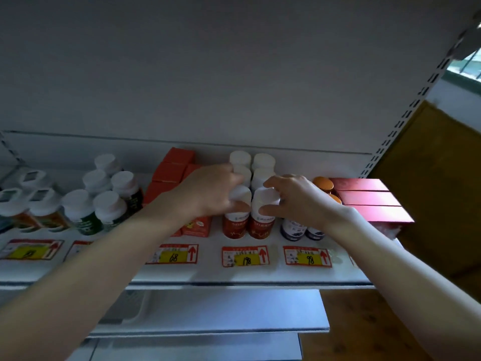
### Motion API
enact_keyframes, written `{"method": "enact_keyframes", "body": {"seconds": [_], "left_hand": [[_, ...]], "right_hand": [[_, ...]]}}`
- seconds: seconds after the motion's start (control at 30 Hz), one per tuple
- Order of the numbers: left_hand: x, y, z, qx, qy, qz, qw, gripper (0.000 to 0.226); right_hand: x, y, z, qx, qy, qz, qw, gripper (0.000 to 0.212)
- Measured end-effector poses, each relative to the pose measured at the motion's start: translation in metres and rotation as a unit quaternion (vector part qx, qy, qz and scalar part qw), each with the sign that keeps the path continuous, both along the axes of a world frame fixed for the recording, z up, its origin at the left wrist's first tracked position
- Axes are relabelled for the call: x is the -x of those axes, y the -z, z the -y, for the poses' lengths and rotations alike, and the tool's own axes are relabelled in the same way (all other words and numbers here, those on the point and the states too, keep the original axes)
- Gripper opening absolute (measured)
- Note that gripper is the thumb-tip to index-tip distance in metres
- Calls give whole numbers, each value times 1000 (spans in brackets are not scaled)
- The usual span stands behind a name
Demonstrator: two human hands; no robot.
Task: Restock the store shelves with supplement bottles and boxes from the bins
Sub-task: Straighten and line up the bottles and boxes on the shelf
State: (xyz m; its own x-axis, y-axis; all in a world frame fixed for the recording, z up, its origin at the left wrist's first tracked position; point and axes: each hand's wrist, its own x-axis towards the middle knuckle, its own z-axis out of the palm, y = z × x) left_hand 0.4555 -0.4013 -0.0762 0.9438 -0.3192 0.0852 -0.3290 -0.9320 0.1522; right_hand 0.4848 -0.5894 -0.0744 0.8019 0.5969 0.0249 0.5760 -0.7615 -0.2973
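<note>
Down low and nearest, lower shelves. Above them, on the lip of the shelf, three price tags in a line: 68 tag, 198 tag, 98 tag. Just behind the 198 tag, two red-labelled bottles side by side, touching, bases on the shelf. Left hand curled round the white cap of the left bottle, gripping it. Right hand pinching the cap of the right bottle, thumb in front, fingers over the top. Tucked under the right wrist, blue bottles; behind those, orange caps. Further right, red boxes lying flat. Off to the left, orange boxes, then green bottles. Behind the gripped pair, more white caps, two columns deep, right up to the back panel.
</note>
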Motion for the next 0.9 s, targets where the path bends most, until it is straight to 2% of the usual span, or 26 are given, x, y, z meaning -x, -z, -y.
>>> {"method": "enact_keyframes", "body": {"seconds": [0.1,0.2,0.43,0.9], "left_hand": [[-6,14,-5,-5,28,-7,1000,42],[-9,19,-7,29,41,-9,999,33],[-9,20,-8,75,54,-12,996,31],[1,26,-2,113,19,8,993,44]], "right_hand": [[5,4,-6,0,27,2,1000,54],[8,7,-9,-6,57,16,998,49],[14,6,-12,-42,80,29,995,40],[7,7,-7,-49,65,11,997,42]]}}
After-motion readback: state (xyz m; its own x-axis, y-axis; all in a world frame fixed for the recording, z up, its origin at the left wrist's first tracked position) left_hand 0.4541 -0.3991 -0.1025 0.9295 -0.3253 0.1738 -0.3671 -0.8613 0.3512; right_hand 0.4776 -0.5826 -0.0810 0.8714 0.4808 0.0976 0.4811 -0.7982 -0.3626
